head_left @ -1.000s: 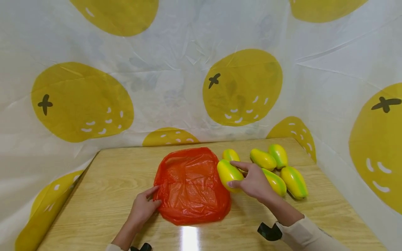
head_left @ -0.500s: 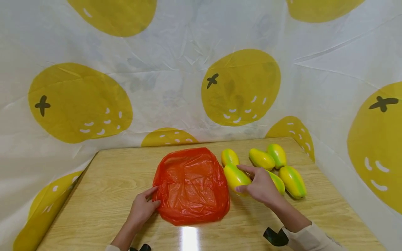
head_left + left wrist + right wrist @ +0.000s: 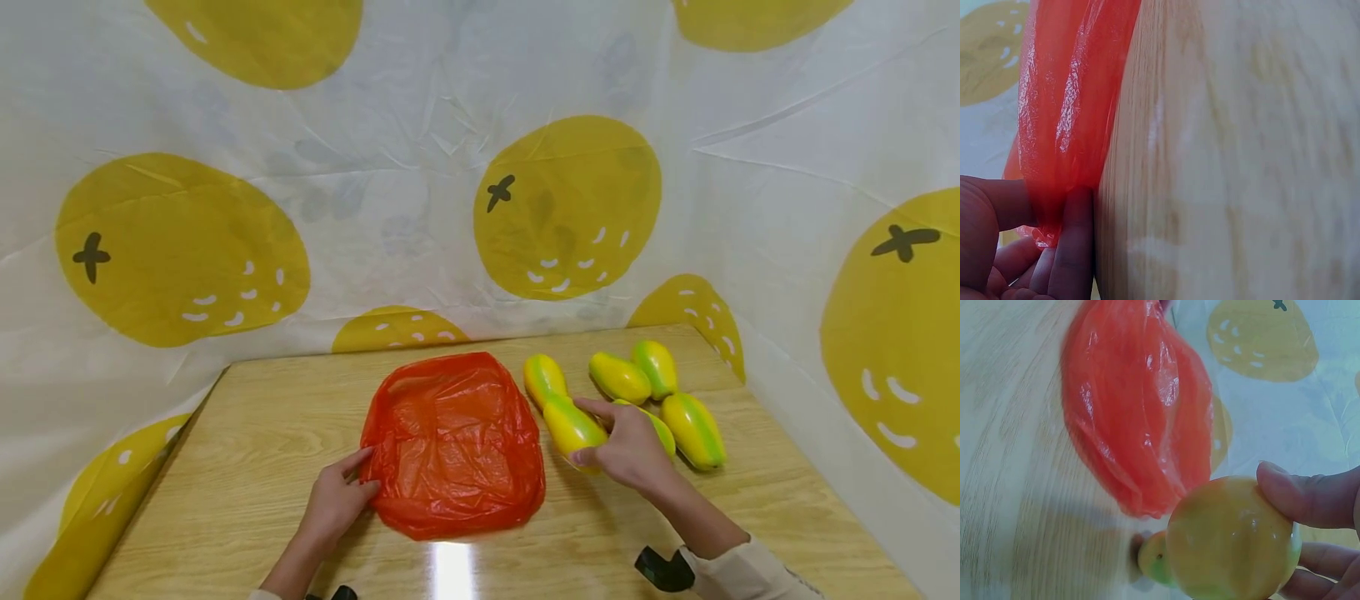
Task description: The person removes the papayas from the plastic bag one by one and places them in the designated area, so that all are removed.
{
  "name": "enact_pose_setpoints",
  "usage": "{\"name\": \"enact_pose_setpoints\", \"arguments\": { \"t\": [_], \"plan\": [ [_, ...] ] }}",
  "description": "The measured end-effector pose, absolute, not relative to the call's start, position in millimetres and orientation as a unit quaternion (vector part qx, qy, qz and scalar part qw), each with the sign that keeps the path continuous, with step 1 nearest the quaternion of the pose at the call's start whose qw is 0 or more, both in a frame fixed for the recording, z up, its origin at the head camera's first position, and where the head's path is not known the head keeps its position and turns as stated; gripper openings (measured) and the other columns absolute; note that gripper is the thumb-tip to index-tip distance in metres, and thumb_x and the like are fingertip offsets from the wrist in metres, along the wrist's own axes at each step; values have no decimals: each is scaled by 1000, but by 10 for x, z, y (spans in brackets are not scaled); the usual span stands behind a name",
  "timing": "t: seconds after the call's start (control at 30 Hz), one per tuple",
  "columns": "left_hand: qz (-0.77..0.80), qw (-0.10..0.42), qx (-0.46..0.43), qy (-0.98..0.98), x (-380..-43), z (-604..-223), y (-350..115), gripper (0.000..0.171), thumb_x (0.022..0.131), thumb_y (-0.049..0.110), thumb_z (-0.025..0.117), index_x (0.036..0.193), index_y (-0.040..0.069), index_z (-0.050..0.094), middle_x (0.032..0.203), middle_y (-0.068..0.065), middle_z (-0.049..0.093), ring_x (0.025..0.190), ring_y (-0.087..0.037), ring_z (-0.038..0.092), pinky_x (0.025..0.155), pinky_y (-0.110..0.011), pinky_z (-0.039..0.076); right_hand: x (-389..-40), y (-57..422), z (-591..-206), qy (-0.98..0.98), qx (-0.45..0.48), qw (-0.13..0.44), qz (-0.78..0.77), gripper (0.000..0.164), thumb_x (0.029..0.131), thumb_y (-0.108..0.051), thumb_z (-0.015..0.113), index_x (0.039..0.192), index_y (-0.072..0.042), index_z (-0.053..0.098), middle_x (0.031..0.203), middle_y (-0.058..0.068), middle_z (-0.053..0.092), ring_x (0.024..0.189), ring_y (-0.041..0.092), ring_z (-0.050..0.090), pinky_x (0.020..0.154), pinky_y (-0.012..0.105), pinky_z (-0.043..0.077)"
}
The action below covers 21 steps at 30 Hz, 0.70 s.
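A red plastic bag [image 3: 457, 442] lies with its mouth spread wide on the table. My left hand [image 3: 335, 498] pinches the bag's left edge; in the left wrist view, the bag's gathered film [image 3: 1072, 112] passes between thumb and fingers. Just right of the bag, my right hand [image 3: 630, 442] grips a yellow-green papaya [image 3: 570, 425], thumb on the near side and fingers across the far side. The right wrist view shows the end of this held papaya [image 3: 1229, 540] in front of a second papaya [image 3: 543, 379], which lies near the bag's right rim.
Several more papayas lie to the right: one papaya [image 3: 618, 377] at the back, another papaya [image 3: 693, 431] farther right, and one partly behind my right hand. The wooden table [image 3: 270, 433] meets a white curtain [image 3: 390, 208] printed with yellow fruit at its back and sides.
My right hand has moved a little right and down with the papaya, away from the bag's rim. The left hand stays at the bag's edge. The head view has shifted slightly.
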State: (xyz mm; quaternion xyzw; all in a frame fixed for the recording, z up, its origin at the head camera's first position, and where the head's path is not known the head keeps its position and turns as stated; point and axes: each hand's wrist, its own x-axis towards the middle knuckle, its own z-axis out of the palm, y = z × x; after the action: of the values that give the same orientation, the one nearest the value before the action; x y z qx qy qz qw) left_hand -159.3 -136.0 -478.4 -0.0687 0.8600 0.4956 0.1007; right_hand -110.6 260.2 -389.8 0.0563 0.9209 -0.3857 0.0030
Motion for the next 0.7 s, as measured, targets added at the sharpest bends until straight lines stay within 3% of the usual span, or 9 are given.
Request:
{"name": "enact_pose_setpoints", "arguments": {
  "t": [0.13,0.37,0.7],
  "plan": [
    [494,101,-70,861,-1599,-4792,-1364,62,89,3,70,149,3,55,160,-29,43,130,-29,49,77,-20,51,-1118,2624,-3939,925,56,-1,-377,79,73,-15,90,146,-9,61,149,20,60,132,39,57,107,60,47],
    [505,99,-73,854,-1592,-4797,-1383,63,87,1,70,149,2,55,159,-30,43,114,-26,54,65,-21,50,-1136,2631,-4040,934,37,-33,-353,77,72,-12,90,144,-4,62,146,16,64,137,42,56,111,61,45],
    [507,110,-76,851,-1612,-4796,-1370,63,89,1,69,150,3,54,160,-29,42,107,-22,56,60,-22,46,-1110,2592,-4117,944,42,-39,-324,79,71,-9,90,145,-4,60,147,14,63,137,41,56,112,61,45]
  ]
}}
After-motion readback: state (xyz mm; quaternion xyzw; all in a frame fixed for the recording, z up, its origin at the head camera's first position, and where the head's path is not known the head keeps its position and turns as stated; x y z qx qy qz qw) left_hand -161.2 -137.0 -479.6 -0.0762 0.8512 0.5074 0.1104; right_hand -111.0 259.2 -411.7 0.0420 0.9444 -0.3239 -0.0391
